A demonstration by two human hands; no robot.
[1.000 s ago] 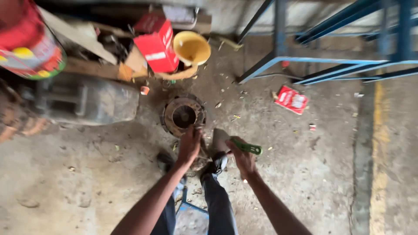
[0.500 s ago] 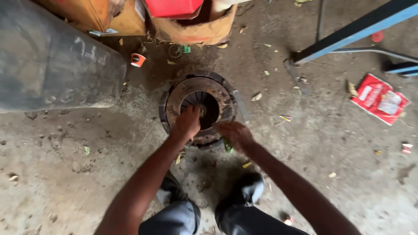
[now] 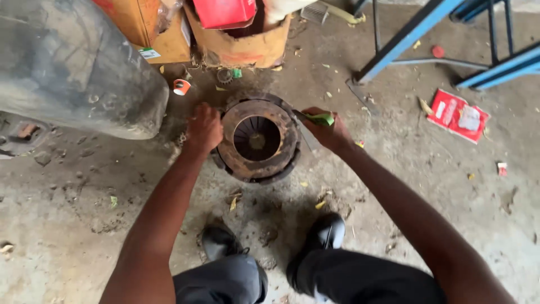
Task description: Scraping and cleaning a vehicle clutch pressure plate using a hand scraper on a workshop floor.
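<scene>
Left hand [image 3: 204,128] has its fingers curled against the left edge of a rusty round clutch plate [image 3: 259,139] sitting on the concrete floor [image 3: 67,225]. Right hand [image 3: 330,130] is wrapped tight round a green-handled tool [image 3: 318,118], touching the plate's right rim. Cardboard boxes [image 3: 242,48] sit just behind.

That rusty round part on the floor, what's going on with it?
A person stands bent over a rusty round metal part that lies on the concrete floor. The left hand grips its left rim, while the right hand holds a green-handled tool at its right edge. Cardboard boxes sit just behind it, and a large grey bundle lies to the left.
</scene>
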